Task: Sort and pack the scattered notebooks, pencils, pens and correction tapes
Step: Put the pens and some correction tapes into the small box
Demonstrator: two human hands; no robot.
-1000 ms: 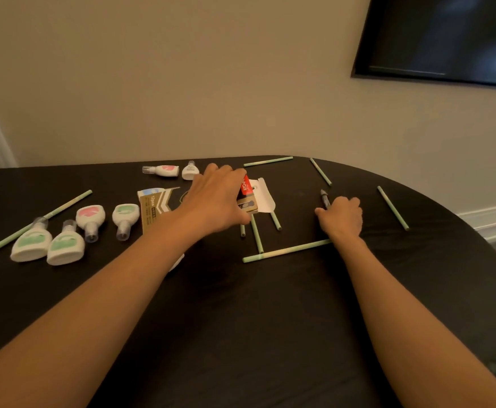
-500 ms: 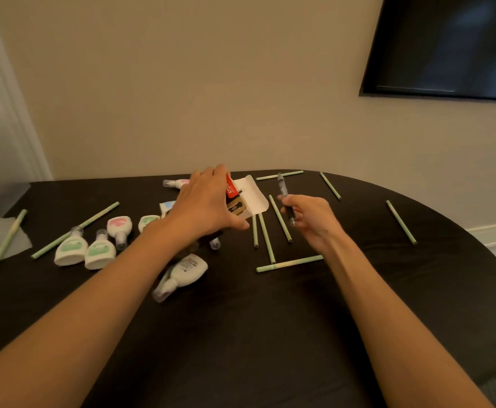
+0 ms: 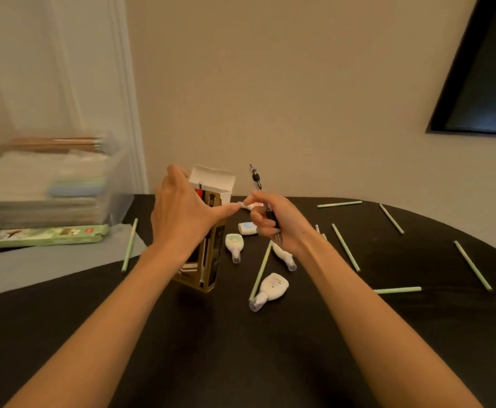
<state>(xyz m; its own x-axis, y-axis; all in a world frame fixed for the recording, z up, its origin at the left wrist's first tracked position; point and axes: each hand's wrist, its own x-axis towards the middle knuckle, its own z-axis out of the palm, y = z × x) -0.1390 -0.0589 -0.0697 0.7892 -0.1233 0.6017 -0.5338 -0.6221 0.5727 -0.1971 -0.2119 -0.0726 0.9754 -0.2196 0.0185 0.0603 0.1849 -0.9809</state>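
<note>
My left hand (image 3: 182,214) grips a gold and black pen box (image 3: 208,260) and holds it upright above the black table (image 3: 240,363), its white flap open at the top. My right hand (image 3: 273,222) holds a black pen (image 3: 256,179) just right of the box, tip end down, fingers curled round its barrel. White correction tapes (image 3: 271,287) lie on the table below and behind my hands. Several pale green pencils (image 3: 345,247) lie scattered to the right, and one pencil (image 3: 129,245) lies at the left.
At the far left stands a clear plastic bin (image 3: 49,184) holding stacked notebooks, blurred. A green pencil box (image 3: 46,235) lies in front of it on a grey sheet (image 3: 49,266). A dark screen (image 3: 482,83) hangs on the wall at upper right.
My left hand lifted the pen box off the table and stood it upright. My right hand picked the pen up and brought it beside the box. The view swung left.
</note>
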